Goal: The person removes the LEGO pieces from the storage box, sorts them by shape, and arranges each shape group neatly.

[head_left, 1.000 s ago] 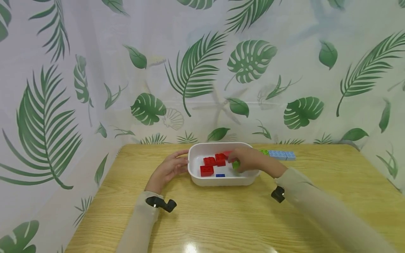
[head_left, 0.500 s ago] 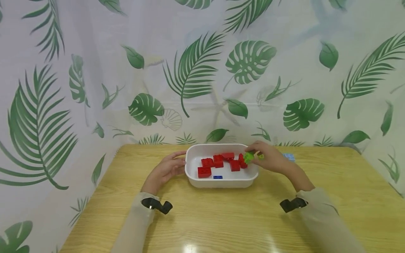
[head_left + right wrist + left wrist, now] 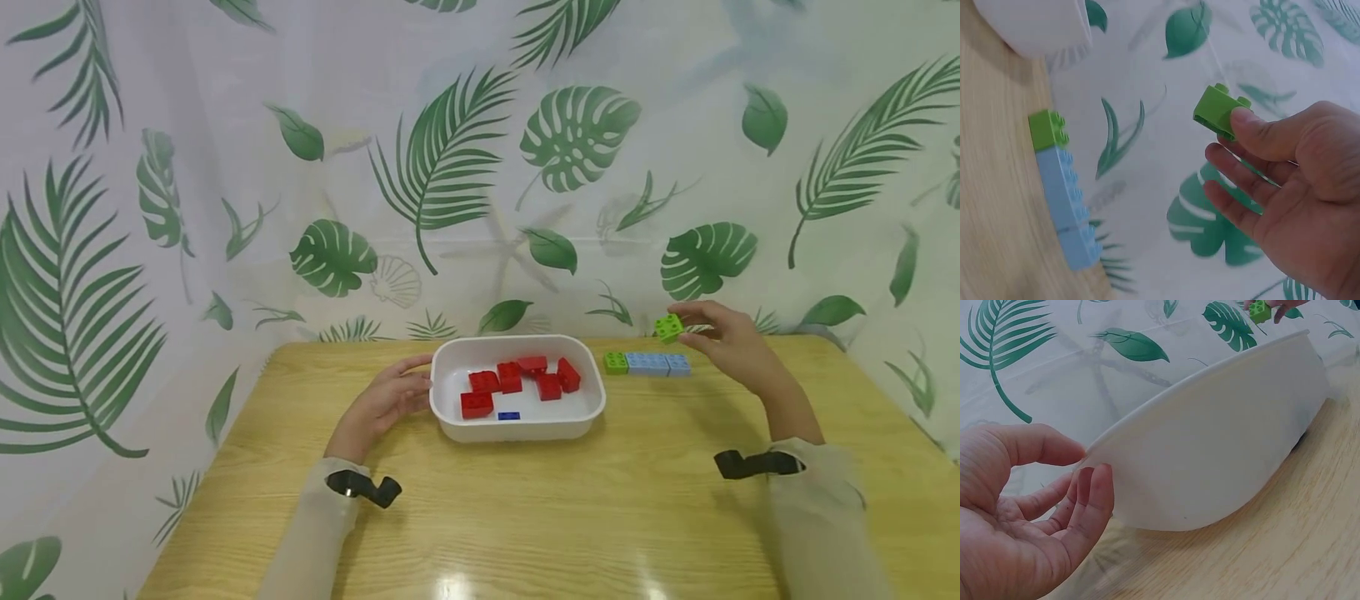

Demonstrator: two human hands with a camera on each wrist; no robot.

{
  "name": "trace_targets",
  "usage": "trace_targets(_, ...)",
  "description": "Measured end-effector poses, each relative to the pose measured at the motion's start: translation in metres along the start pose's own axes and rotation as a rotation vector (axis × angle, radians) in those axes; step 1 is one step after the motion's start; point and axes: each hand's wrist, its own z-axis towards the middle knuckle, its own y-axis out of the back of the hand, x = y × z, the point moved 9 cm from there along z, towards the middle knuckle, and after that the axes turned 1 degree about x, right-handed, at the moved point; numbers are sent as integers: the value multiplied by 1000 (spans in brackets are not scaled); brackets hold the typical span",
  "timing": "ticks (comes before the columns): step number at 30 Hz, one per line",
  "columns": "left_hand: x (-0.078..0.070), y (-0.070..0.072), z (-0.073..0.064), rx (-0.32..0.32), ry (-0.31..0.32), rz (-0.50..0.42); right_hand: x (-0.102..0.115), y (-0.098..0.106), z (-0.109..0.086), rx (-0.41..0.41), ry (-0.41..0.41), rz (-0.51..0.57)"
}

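Observation:
In the head view, my right hand holds a lime-green toy building brick in the air, pinched between thumb and fingers. Below it on the table lies a row made of a green brick, a longer light-blue brick and a short light-blue brick. My left hand touches the left end of a white plastic bin from outside, its fingers loosely bent against the wall. Several red bricks and a flat dark-blue piece lie inside the bin.
The wooden table ends at the back against a leaf-patterned cloth, which also hangs at both sides. The row of bricks lies just right of the bin, near the table's back edge. Each wrist wears a black camera strap.
My right hand has lifted the green brick out of the bin and carried it right, above the row of bricks. The left hand has stayed at the bin's left end.

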Motion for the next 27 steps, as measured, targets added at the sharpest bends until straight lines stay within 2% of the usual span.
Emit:
trace_targets(6, -1, 3, -1, -7, 2, -14, -38, 15, -9, -27, -81, 12)
trace_targets(17, 1, 2, 0, 1, 10, -24, -102, 11, -28, -4, -311, 75)
trace_targets(27, 1, 0, 3, -1, 18, -21, -136, 2, -38, 18, -365, 114)
